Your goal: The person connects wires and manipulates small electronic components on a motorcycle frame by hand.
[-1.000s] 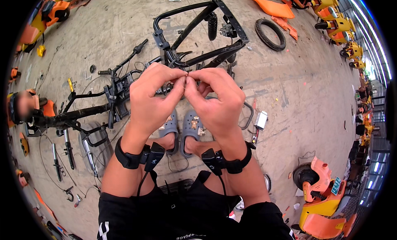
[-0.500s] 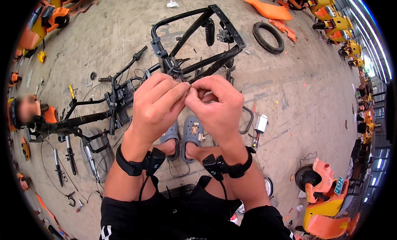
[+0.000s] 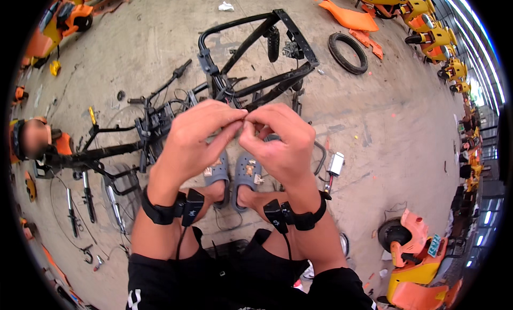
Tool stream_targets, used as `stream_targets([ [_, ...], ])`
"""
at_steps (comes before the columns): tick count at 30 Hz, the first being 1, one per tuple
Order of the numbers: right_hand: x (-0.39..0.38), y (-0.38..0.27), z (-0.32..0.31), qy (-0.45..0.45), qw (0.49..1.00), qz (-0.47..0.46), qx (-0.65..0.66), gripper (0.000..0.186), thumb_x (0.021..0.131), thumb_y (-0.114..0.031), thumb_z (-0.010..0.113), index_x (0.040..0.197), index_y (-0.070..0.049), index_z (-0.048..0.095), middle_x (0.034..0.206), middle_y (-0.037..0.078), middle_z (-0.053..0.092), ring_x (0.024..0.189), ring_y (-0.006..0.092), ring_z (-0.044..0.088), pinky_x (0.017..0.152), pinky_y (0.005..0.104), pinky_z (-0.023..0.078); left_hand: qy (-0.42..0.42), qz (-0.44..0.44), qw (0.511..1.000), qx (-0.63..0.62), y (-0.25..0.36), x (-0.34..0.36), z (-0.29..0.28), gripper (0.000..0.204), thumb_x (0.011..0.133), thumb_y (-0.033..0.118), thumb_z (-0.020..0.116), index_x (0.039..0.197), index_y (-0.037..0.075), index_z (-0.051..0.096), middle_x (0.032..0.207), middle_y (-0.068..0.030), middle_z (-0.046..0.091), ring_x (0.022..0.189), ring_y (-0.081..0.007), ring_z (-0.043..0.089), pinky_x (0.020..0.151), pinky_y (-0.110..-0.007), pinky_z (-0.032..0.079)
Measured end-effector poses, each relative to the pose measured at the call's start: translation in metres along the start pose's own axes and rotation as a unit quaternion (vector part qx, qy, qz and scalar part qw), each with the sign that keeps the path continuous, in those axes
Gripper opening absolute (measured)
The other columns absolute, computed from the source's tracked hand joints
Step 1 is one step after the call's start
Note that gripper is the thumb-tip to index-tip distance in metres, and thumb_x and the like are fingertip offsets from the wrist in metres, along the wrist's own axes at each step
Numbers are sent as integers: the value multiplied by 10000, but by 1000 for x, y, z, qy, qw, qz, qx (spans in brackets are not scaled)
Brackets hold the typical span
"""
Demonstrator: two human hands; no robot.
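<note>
I see black frame (image 3: 210, 69), grey clogs (image 3: 248, 174) dotted dark, black tyre (image 3: 335, 54), orange panel (image 3: 347, 17), yellow-and-orange scooter (image 3: 409, 272), wearer's black sleeve (image 3: 152, 280) marked white.

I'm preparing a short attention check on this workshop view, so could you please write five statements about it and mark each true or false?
1. The left hand and right hand are held wide apart. False: they are close together, with their fingertips about meeting.
2. A loose black tyre lies near an orange panel. True.
3. The black frame stands on a wooden table. False: it rests on the floor.
4. A black band is worn around each forearm. True.
5. The person wears bright red boots. False: they wear grey clogs.
</note>
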State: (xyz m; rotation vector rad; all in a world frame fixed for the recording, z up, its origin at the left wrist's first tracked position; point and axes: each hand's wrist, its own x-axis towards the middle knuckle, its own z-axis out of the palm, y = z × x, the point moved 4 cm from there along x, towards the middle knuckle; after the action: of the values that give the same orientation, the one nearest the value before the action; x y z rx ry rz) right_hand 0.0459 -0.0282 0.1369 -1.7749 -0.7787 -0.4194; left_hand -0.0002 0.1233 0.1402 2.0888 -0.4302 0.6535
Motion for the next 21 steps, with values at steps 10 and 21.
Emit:
stream_targets([
  [10, -5, -5, 3, 75, 996, 35, 21, 153, 662, 67, 725, 781, -13, 670, 760, 60, 649, 581, 122, 616, 476, 229, 502, 85, 1, 995, -55, 5, -1, 3, 170, 746, -93, 730, 901, -24, 730, 803, -128, 708, 735, -244, 694, 649, -306, 549],
  [21, -8, -1, 2, 25, 966, 192, 173, 151, 759, 107, 698, 894, 40, 696, 905, 85, 675, 763, 108, 677, 633, 220, 572, 88, -35, 991, -96, 3, -2, 2, 150, 770, -120, 698, 899, -46, 711, 834, -136, 708, 754, -232, 677, 682, -309, 535],
])
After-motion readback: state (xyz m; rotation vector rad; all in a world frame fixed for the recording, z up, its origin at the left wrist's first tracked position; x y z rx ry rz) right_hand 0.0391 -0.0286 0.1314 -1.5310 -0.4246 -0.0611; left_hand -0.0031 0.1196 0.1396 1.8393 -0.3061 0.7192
